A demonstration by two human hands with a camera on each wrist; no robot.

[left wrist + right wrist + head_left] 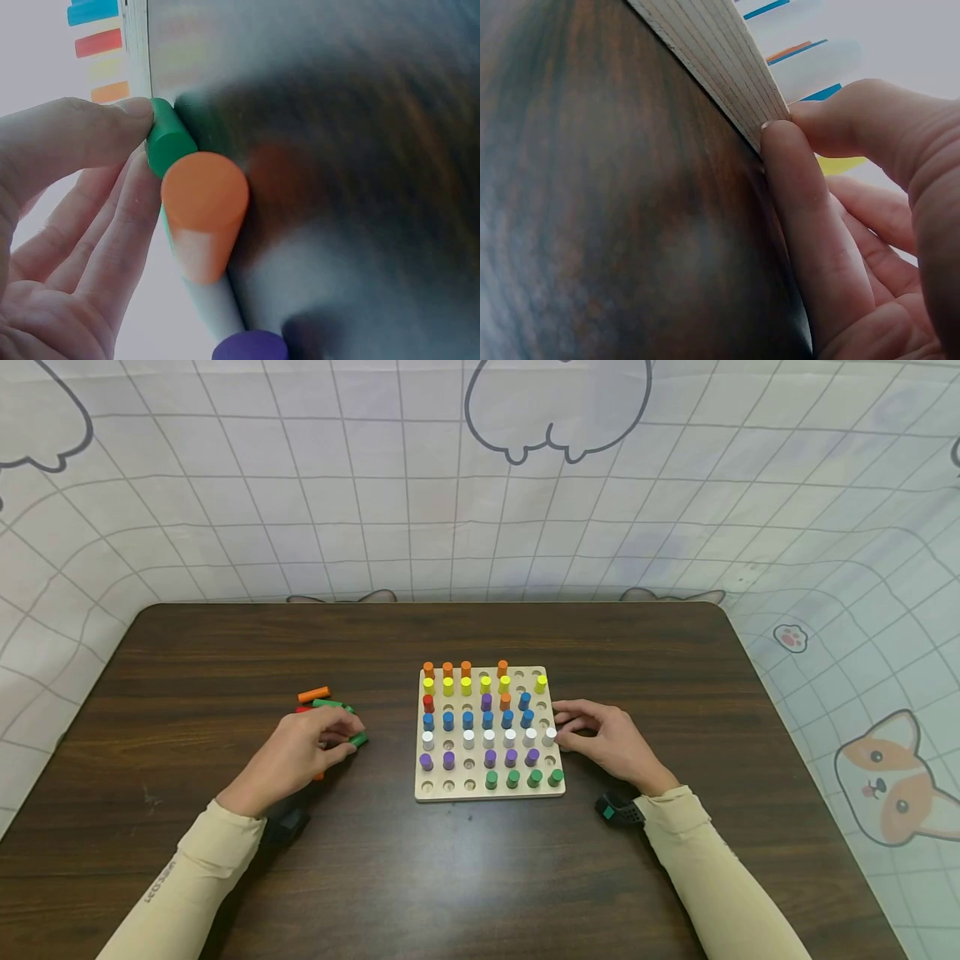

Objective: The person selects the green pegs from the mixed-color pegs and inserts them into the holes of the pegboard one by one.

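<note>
A wooden pegboard point(457, 792) lies mid-table with rows of coloured pegs standing in it. To its left, my left hand point(306, 745) pinches a green peg point(169, 142) between thumb and fingers, low over the table. Close beside that peg in the left wrist view are an orange peg point(205, 195) and a purple peg point(251, 346). My right hand point(611, 739) holds the board's right edge, thumb at the upper rim and index fingertip against the layered side point(720, 67). A white peg point(551, 737) stands right by the thumb.
Loose pegs lie around the left hand, among them an orange peg point(313, 695) and a green peg point(327, 703). The dark wooden table point(465, 893) ends at a patterned cloth point(450, 527) behind. A black wrist strap point(621, 810) sits near the right cuff.
</note>
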